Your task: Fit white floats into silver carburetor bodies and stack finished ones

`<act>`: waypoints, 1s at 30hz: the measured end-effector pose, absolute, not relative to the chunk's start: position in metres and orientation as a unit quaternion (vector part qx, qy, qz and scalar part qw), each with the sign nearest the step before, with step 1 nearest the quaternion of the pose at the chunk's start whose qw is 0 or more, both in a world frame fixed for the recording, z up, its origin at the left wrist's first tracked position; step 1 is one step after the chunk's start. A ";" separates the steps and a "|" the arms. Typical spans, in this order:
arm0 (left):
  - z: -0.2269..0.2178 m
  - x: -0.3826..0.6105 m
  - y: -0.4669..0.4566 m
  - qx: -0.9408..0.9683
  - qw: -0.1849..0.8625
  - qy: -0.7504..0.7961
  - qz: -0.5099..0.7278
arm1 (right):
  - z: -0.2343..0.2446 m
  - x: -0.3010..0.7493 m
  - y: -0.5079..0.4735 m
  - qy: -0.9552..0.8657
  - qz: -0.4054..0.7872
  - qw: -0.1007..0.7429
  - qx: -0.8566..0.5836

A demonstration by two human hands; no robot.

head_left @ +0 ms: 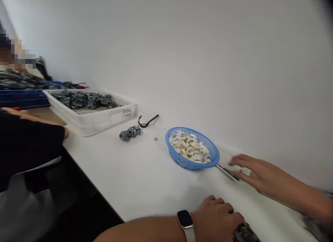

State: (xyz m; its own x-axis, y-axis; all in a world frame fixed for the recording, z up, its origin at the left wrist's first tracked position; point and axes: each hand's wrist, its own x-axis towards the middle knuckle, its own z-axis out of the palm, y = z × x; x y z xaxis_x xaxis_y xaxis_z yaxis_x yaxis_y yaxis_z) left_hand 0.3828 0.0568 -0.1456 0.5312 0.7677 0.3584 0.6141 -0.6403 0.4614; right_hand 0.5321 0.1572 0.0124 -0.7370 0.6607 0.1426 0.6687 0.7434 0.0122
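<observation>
My left hand, below a wrist with a smartwatch, is closed around a dark metal part at the bottom edge; much of that part is hidden or out of view. Over to the right, my right hand is slightly blurred, with thumb and fingers apart. It is close to a thin, flat, light-and-dark item beside the blue basket. Small whitish curved pieces fill that basket. Something pale shows behind my right fingers, too blurred to name.
Further left on the white table lie a grey metal casting, a small black ring and a black-strapped watch. A white crate holds many similar castings. At far left are a co-worker's dark sleeve and a blue crate.
</observation>
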 end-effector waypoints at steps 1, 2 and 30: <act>-0.144 0.380 0.056 0.857 0.154 0.404 0.280 | 0.021 0.518 0.162 -0.934 -0.033 0.022 -0.356; -0.141 0.377 0.055 0.852 0.164 0.407 0.285 | 0.026 0.501 0.168 -0.931 -0.048 -0.012 -0.360; -0.108 0.361 0.044 0.875 0.154 0.385 0.250 | 0.012 0.438 0.200 -0.935 -0.074 0.019 -0.346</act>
